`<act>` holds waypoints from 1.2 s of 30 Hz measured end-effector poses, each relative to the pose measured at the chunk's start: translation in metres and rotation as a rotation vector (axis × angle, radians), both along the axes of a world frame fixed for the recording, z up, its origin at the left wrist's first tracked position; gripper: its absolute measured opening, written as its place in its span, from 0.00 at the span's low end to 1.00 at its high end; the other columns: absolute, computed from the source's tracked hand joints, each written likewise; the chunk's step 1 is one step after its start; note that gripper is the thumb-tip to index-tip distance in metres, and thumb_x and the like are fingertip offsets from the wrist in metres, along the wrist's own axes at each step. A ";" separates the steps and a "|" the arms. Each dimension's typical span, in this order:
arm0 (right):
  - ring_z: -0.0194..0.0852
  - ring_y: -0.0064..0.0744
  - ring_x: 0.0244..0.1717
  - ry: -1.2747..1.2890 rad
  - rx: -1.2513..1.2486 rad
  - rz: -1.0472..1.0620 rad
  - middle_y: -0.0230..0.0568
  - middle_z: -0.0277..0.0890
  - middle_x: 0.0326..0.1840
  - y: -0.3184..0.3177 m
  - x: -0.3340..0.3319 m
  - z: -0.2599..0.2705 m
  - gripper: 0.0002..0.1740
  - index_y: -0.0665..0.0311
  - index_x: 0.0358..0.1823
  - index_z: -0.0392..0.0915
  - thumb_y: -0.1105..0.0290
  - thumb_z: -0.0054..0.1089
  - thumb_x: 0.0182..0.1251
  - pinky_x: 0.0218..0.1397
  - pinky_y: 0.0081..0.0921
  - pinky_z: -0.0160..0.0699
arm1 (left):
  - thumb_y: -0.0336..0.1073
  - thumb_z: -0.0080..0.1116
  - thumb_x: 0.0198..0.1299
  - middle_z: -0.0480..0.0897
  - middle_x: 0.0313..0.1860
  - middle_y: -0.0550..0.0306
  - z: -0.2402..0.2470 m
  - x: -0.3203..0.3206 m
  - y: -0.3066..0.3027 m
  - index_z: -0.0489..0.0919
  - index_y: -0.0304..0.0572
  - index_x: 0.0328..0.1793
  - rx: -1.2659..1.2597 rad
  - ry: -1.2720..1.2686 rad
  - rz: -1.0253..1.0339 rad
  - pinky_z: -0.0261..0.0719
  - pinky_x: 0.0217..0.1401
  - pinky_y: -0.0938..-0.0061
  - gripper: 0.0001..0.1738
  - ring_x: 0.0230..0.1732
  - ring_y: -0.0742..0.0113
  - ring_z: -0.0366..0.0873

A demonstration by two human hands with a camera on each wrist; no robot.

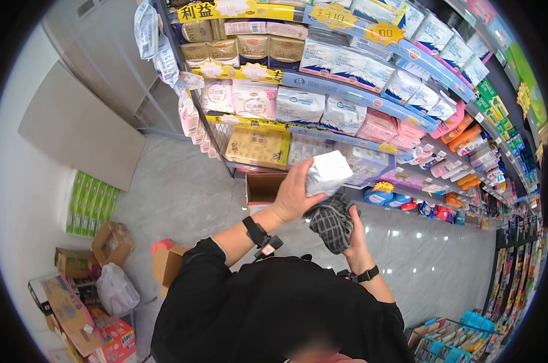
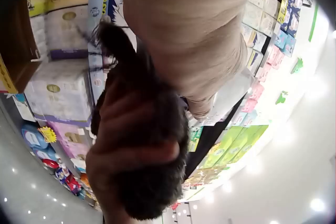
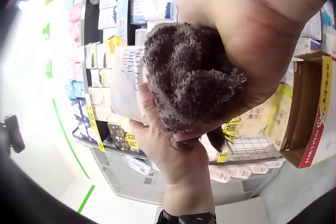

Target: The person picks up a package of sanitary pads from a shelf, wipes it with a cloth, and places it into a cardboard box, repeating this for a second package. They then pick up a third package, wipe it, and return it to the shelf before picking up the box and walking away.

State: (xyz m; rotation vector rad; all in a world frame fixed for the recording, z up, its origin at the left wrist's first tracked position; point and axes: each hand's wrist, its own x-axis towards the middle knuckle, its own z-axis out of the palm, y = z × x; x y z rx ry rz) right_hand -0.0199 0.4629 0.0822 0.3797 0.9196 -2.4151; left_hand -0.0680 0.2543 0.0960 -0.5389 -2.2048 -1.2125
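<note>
In the head view my left hand [image 1: 293, 195] grips a white soft pack [image 1: 330, 174], fingers over one side and thumb under the near edge. Lettering reading "PURE COTTON" shows on the pack [image 3: 127, 79] in the right wrist view. My right hand [image 1: 357, 237] holds a bunched dark grey checked cloth [image 1: 334, 225] just below the pack. Seen from the right wrist, the fuzzy cloth [image 3: 191, 79] overlaps the pack's edge and part of my left hand [image 3: 181, 153]. Fingers of my right hand [image 2: 118, 155] wrap the cloth in the left wrist view.
Shelves [image 1: 322, 78] of tissue and cotton packs rise in front. An open cardboard box [image 1: 265, 183] stands on the floor at their foot. Boxes and a white plastic bag [image 1: 116, 290] pile up at left. A blue basket [image 1: 446, 342] is at lower right.
</note>
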 end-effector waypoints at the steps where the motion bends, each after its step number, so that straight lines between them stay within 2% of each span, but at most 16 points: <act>1: 0.80 0.40 0.47 0.023 0.240 -0.165 0.46 0.77 0.50 -0.003 0.002 0.006 0.27 0.66 0.57 0.68 0.50 0.50 0.69 0.49 0.36 0.81 | 0.36 0.74 0.37 0.68 0.57 0.36 0.002 0.001 -0.006 0.54 0.34 0.69 -0.001 -0.001 -0.009 0.70 0.59 0.58 0.53 0.56 0.39 0.69; 3: 0.77 0.33 0.50 0.304 0.477 -0.333 0.40 0.77 0.49 0.004 0.005 0.019 0.20 0.67 0.58 0.68 0.67 0.55 0.68 0.55 0.29 0.75 | 0.34 0.73 0.36 0.69 0.57 0.38 0.006 0.004 -0.018 0.54 0.34 0.70 -0.112 -0.176 -0.051 0.70 0.59 0.59 0.54 0.56 0.41 0.70; 5: 0.72 0.34 0.55 0.553 0.812 -0.269 0.41 0.73 0.55 0.027 0.001 0.016 0.27 0.68 0.60 0.66 0.69 0.63 0.61 0.60 0.30 0.70 | 0.33 0.73 0.35 0.69 0.57 0.38 0.003 0.011 -0.017 0.54 0.33 0.70 -0.102 -0.248 -0.080 0.70 0.60 0.60 0.54 0.56 0.41 0.69; 6: 0.72 0.34 0.55 0.551 0.815 -0.271 0.41 0.73 0.55 0.025 0.001 0.021 0.27 0.68 0.60 0.66 0.69 0.63 0.61 0.60 0.30 0.70 | 0.34 0.73 0.35 0.70 0.57 0.38 0.001 0.014 -0.013 0.55 0.32 0.69 -0.151 -0.270 -0.162 0.69 0.60 0.60 0.54 0.57 0.41 0.69; 8: 0.65 0.36 0.62 1.055 1.007 -0.058 0.42 0.66 0.62 0.006 -0.002 0.046 0.36 0.69 0.61 0.66 0.69 0.72 0.50 0.64 0.32 0.63 | 0.35 0.74 0.34 0.70 0.56 0.37 0.003 0.021 -0.002 0.57 0.29 0.66 -0.237 -0.282 -0.316 0.68 0.62 0.60 0.52 0.58 0.42 0.69; 9: 0.60 0.42 0.65 1.051 0.933 0.028 0.47 0.61 0.65 -0.014 0.003 0.065 0.41 0.65 0.60 0.68 0.70 0.76 0.40 0.67 0.36 0.60 | 0.38 0.75 0.34 0.72 0.56 0.39 0.005 0.023 0.006 0.64 0.34 0.63 -0.246 -0.340 -0.338 0.70 0.60 0.60 0.47 0.56 0.44 0.71; 11: 0.61 0.49 0.65 1.347 1.511 0.099 0.50 0.62 0.63 -0.029 0.004 0.080 0.39 0.60 0.60 0.69 0.73 0.73 0.41 0.66 0.39 0.62 | 0.43 0.74 0.35 0.74 0.55 0.44 0.011 0.029 0.006 0.70 0.41 0.58 0.008 -0.259 -0.454 0.72 0.56 0.60 0.41 0.54 0.45 0.72; 12: 0.61 0.49 0.65 1.349 1.515 0.095 0.50 0.62 0.63 -0.028 0.002 0.077 0.39 0.60 0.60 0.69 0.73 0.73 0.41 0.66 0.39 0.62 | 0.43 0.74 0.35 0.74 0.55 0.44 0.013 0.030 0.004 0.70 0.41 0.58 0.008 -0.253 -0.456 0.72 0.56 0.60 0.41 0.54 0.45 0.72; 18: 0.64 0.51 0.62 1.218 1.256 0.041 0.51 0.67 0.59 -0.023 -0.001 0.038 0.35 0.60 0.60 0.70 0.75 0.68 0.44 0.64 0.38 0.64 | 0.36 0.74 0.36 0.75 0.52 0.47 0.023 0.042 -0.019 0.71 0.42 0.59 -0.153 -0.328 -0.334 0.72 0.55 0.64 0.39 0.51 0.52 0.75; 21: 0.66 0.44 0.61 1.129 1.059 -0.038 0.46 0.70 0.58 -0.015 -0.002 0.017 0.28 0.64 0.59 0.70 0.73 0.63 0.54 0.64 0.35 0.64 | 0.33 0.74 0.36 0.75 0.51 0.49 0.032 0.043 -0.028 0.67 0.33 0.63 0.093 -0.382 -0.315 0.71 0.57 0.70 0.43 0.52 0.57 0.75; 24: 0.68 0.32 0.60 0.402 0.381 -0.218 0.37 0.70 0.59 -0.014 -0.001 0.005 0.22 0.65 0.60 0.68 0.61 0.52 0.70 0.63 0.31 0.66 | 0.32 0.72 0.38 0.75 0.52 0.50 0.036 0.043 -0.034 0.66 0.32 0.63 0.214 -0.386 -0.324 0.70 0.59 0.71 0.42 0.55 0.58 0.74; 26: 0.71 0.36 0.59 0.180 0.152 -0.201 0.42 0.71 0.61 -0.010 -0.007 0.011 0.25 0.65 0.61 0.67 0.57 0.50 0.71 0.62 0.33 0.70 | 0.31 0.72 0.40 0.73 0.57 0.53 0.033 0.042 -0.036 0.62 0.31 0.68 0.654 -0.610 -0.533 0.66 0.63 0.74 0.46 0.59 0.67 0.71; 29: 0.73 0.39 0.59 0.052 0.009 -0.137 0.44 0.71 0.62 -0.010 -0.010 0.006 0.27 0.66 0.62 0.66 0.52 0.44 0.72 0.62 0.36 0.72 | 0.32 0.71 0.43 0.70 0.61 0.54 0.050 0.043 -0.031 0.57 0.30 0.71 0.773 -0.713 -0.727 0.64 0.65 0.75 0.49 0.60 0.70 0.67; 31: 0.72 0.39 0.60 0.081 -0.065 -0.004 0.43 0.70 0.62 -0.021 -0.006 0.005 0.29 0.65 0.63 0.66 0.50 0.41 0.73 0.62 0.37 0.71 | 0.34 0.70 0.46 0.69 0.61 0.51 0.045 0.034 -0.027 0.54 0.34 0.74 0.188 -0.432 -0.568 0.65 0.65 0.72 0.50 0.62 0.65 0.68; 34: 0.67 0.39 0.63 0.070 -0.022 -0.077 0.41 0.67 0.65 -0.026 -0.004 0.011 0.29 0.64 0.65 0.63 0.50 0.38 0.74 0.66 0.36 0.67 | 0.42 0.72 0.44 0.67 0.62 0.46 0.036 0.032 -0.024 0.55 0.35 0.73 0.286 -0.489 -0.414 0.64 0.65 0.68 0.52 0.63 0.58 0.67; 36: 0.64 0.37 0.65 0.111 -0.014 -0.170 0.40 0.66 0.66 -0.027 -0.004 0.010 0.28 0.63 0.66 0.62 0.51 0.40 0.74 0.67 0.36 0.64 | 0.48 0.74 0.40 0.62 0.67 0.38 0.025 0.028 -0.027 0.55 0.37 0.73 -0.134 -0.204 -0.257 0.62 0.68 0.61 0.56 0.66 0.47 0.63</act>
